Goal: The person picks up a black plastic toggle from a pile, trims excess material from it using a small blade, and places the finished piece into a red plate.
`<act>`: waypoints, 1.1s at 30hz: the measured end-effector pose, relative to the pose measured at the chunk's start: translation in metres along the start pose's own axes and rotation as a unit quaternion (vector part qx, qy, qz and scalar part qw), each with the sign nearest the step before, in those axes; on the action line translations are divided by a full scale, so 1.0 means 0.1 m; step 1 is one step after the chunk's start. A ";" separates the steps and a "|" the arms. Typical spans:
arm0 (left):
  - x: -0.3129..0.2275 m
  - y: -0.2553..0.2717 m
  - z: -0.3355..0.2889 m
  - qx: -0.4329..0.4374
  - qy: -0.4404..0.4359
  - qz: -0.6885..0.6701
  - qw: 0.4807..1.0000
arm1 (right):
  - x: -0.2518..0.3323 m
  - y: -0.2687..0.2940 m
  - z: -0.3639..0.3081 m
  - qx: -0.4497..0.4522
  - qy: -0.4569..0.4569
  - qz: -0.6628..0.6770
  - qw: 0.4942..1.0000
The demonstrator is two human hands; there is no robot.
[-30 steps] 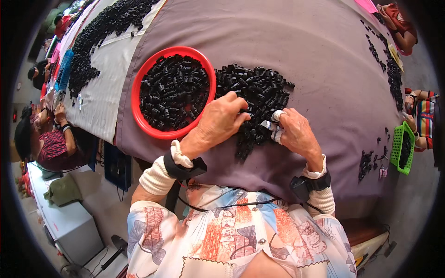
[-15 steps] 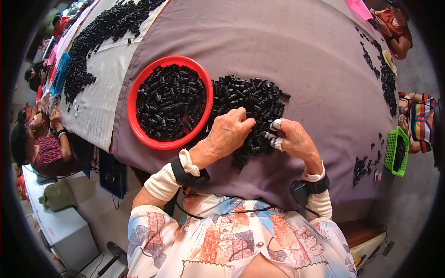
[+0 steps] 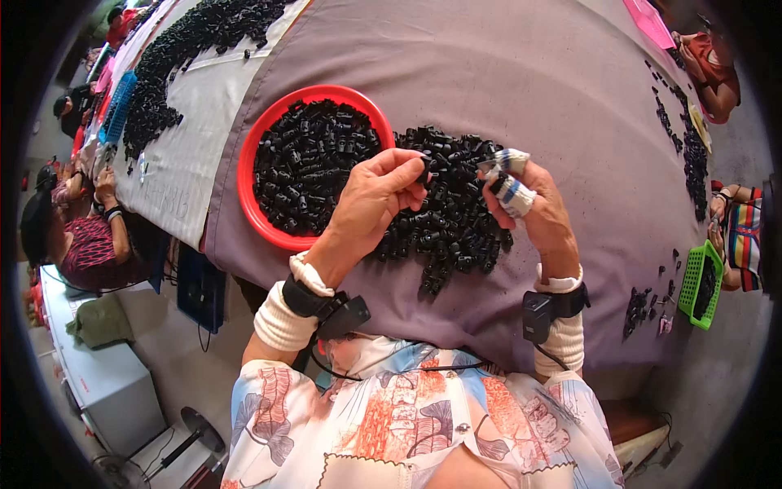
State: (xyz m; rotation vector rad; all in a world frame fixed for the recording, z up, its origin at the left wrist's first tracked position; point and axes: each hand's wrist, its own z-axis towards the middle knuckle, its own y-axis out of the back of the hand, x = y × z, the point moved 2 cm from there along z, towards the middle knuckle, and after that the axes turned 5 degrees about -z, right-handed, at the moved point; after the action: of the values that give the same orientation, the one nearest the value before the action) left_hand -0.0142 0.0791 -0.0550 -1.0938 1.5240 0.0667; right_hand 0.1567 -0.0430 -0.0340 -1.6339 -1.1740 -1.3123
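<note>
My left hand [image 3: 377,193] pinches a small black plastic part [image 3: 424,168] between thumb and forefinger, raised over the loose pile of black plastic parts [image 3: 456,236] on the cloth. Across the pile, my right hand [image 3: 529,200] has white wraps with dark stripes on its fingers. Those fingers are drawn together; anything between their tips is too small to name. To the left stands a round red basin [image 3: 248,181] filled with more of the same parts, partly behind my left hand.
A mauve cloth [image 3: 521,73] covers the table. More black parts [image 3: 195,49] lie on a pale cloth at the far left. At the right edge is a green basket [image 3: 692,277] beside scattered parts. Other people sit at both sides. A blue crate [image 3: 201,297] stands below left.
Both my hands have come up off the pile. A black part now shows in my left fingers, and my right hand has turned and drawn its fingers together. The view has shifted slightly.
</note>
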 end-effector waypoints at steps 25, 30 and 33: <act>-0.65 0.66 0.29 -0.041 -0.118 -0.188 0.974 | -0.27 -1.21 -0.54 0.488 0.055 -0.153 0.857; -0.80 0.83 0.32 -0.091 -0.150 -0.209 0.962 | -0.29 -1.38 -0.68 0.553 0.052 -0.100 0.826; -0.87 0.96 0.35 -0.074 -0.170 -0.210 0.960 | -0.31 -1.41 -0.70 0.571 0.026 -0.135 0.809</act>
State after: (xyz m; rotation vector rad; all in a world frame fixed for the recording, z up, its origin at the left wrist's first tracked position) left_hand -0.0632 0.2039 -0.0459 -1.4247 0.9718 0.0721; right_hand -0.0003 -0.0683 -0.0501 -0.5390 -1.7069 -0.5048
